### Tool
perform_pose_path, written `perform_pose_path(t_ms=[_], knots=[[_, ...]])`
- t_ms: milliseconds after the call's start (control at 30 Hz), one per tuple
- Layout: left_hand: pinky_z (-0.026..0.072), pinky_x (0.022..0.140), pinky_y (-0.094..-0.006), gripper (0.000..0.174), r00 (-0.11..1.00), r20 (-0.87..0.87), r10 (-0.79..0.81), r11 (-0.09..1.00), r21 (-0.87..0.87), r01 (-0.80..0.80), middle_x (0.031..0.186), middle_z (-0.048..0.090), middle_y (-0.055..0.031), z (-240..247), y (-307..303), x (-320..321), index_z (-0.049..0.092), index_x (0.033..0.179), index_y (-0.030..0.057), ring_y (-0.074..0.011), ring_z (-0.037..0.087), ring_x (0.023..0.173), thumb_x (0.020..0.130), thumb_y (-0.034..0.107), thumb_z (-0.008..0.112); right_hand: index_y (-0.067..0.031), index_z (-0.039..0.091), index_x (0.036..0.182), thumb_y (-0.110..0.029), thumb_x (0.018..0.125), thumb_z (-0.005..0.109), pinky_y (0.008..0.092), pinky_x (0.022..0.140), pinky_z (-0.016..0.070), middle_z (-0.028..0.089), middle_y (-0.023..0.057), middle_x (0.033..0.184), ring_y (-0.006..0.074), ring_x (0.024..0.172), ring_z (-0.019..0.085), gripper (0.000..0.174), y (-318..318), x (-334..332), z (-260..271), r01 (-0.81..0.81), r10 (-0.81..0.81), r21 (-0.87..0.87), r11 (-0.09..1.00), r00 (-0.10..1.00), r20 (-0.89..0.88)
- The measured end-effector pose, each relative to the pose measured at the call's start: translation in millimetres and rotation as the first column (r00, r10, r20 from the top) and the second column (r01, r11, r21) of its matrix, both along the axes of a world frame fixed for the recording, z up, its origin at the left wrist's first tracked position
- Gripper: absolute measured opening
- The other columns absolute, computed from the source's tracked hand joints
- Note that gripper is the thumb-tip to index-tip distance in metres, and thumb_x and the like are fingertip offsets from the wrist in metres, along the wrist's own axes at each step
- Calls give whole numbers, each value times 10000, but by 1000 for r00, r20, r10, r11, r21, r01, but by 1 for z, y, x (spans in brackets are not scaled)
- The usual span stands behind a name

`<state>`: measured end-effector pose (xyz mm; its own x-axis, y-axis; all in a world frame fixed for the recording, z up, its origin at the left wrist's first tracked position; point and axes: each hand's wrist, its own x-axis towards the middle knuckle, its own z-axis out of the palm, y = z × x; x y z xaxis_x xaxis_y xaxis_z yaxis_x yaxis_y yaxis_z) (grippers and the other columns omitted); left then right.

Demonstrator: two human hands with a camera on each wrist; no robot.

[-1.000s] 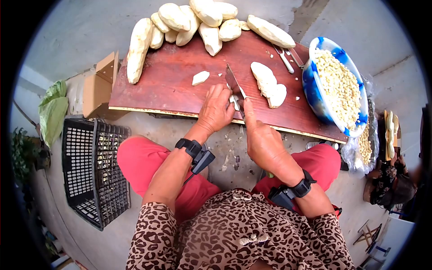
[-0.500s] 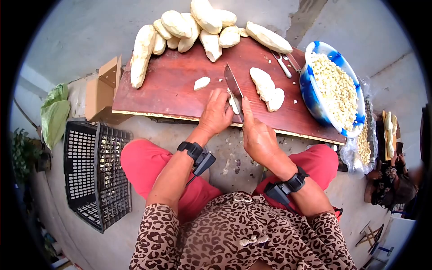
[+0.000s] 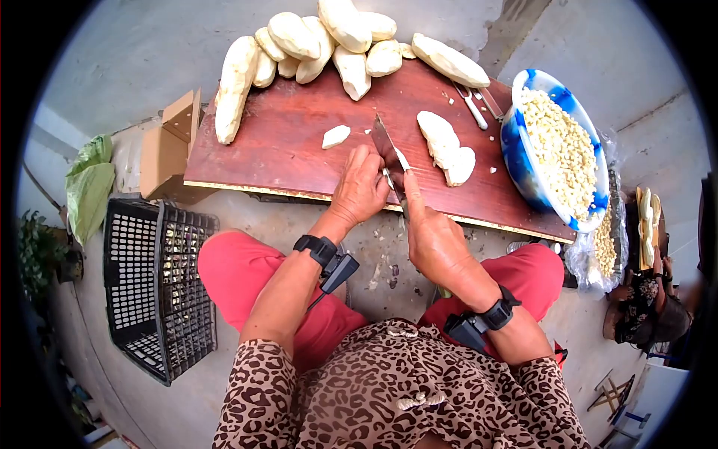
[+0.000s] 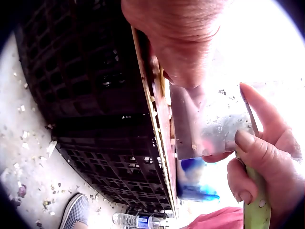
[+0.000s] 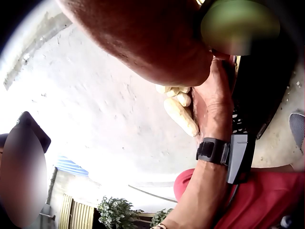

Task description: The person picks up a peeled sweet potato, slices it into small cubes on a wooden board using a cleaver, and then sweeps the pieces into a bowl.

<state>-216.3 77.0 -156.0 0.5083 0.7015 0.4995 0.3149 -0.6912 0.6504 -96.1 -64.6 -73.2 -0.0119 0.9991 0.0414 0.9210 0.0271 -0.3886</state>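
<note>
One knife (image 3: pixel 387 145), pointing away, angled slightly left

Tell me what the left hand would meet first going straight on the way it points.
Most likely the knife blade, slanting just ahead of the left hand in the head view; depth there is unclear.

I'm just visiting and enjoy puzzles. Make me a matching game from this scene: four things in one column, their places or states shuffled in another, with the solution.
Things
1. knife
2. basin
3. crate
4. peeled roots

Places or states
A. black, with gridded sides
B. along the far edge of the table
C. gripped by the right hand
D. heaped with small pale pieces

Pairs: 1-C, 2-D, 3-A, 4-B
</note>
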Motion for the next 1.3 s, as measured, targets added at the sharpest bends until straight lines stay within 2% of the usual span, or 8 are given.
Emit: perform_pose_path(t_ms=[167, 267, 500, 600, 700, 900, 1033, 1300], knots=[[443, 833, -458, 181, 999, -43, 15, 999, -35, -17, 970, 484, -176, 2, -1, -2, 529, 894, -18, -379, 489, 958, 739, -4, 622, 46, 129, 1510, 61, 757, 532, 496, 637, 513, 643, 262, 837, 424, 709, 648, 854, 7, -11, 9, 8, 2, -118, 993, 996, 90], [442, 841, -457, 194, 998, -57, 29, 997, -64, -32, 985, 492, -177, 6, -2, -1, 538, 905, -31, -382, 485, 968, 731, -18, 623, 64, 136, 1504, 61, 748, 536, 490, 625, 511, 645, 254, 833, 428, 709, 642, 855, 16, -13, -4, -22, 28, -46, 999, 991, 133], [467, 807, -436, 212, 995, -78, -58, 997, -56, 53, 951, 502, -168, 9, 9, -7, 555, 954, -6, -380, 525, 930, 753, 2, 623, 9, 141, 1522, 8, 768, 565, 510, 625, 517, 647, 227, 810, 417, 710, 654, 865, 10, 10, -8, -2, 6, 63, 998, 998, -59], [436, 924, -446, 324, 991, -73, -114, 984, -148, 102, 1070, 512, -177, 21, 9, -8, 561, 1051, 11, -377, 493, 1068, 731, -32, 595, 11, 138, 1515, 4, 809, 541, 535, 619, 493, 632, 267, 758, 438, 689, 638, 813, 5, 17, 14, 49, -37, 75, 996, 988, -153], [381, 1054, -453, 534, 938, -343, -51, 975, 184, 121, 1302, 481, -190, 26, 16, -5, 530, 1252, 45, -386, 441, 1250, 729, -54, 565, 5, 136, 1513, -1, 839, 524, 552, 621, 479, 628, 290, 731, 456, 659, 625, 778, 4, 26, 16, 102, -86, 61, 993, 970, -228], [294, 1125, -480, 619, 751, -635, -178, 954, 77, 290, 1476, 414, -128, 48, 21, 6, 551, 1333, 125, -331, 296, 1420, 730, 10, 621, -35, 142, 1527, 18, 847, 529, 565, 666, 430, 585, 344, 712, 522, 688, 579, 784, 2, 34, 32, 223, -199, 45, 974, 932, -302], [404, 1012, -433, 485, 739, -621, -261, 941, 7, 338, 1252, 556, -111, 45, 27, 11, 603, 1223, 102, -327, 488, 1215, 744, 38, 641, -44, 156, 1527, 17, 851, 514, 565, 678, 436, 583, 350, 707, 520, 693, 586, 767, -1, 37, 32, 233, -210, 43, 971, 929, -305], [438, 877, -447, 401, 874, -486, -6, 997, 59, 40, 1042, 559, -134, 37, -5, 13, 616, 1118, 63, -339, 529, 1012, 753, 173, 738, -24, 227, 1507, 19, 843, 503, 564, 644, 466, 604, 310, 690, 489, 644, 603, 719, -1, 37, 20, 168, -152, 105, 980, 977, -149]])
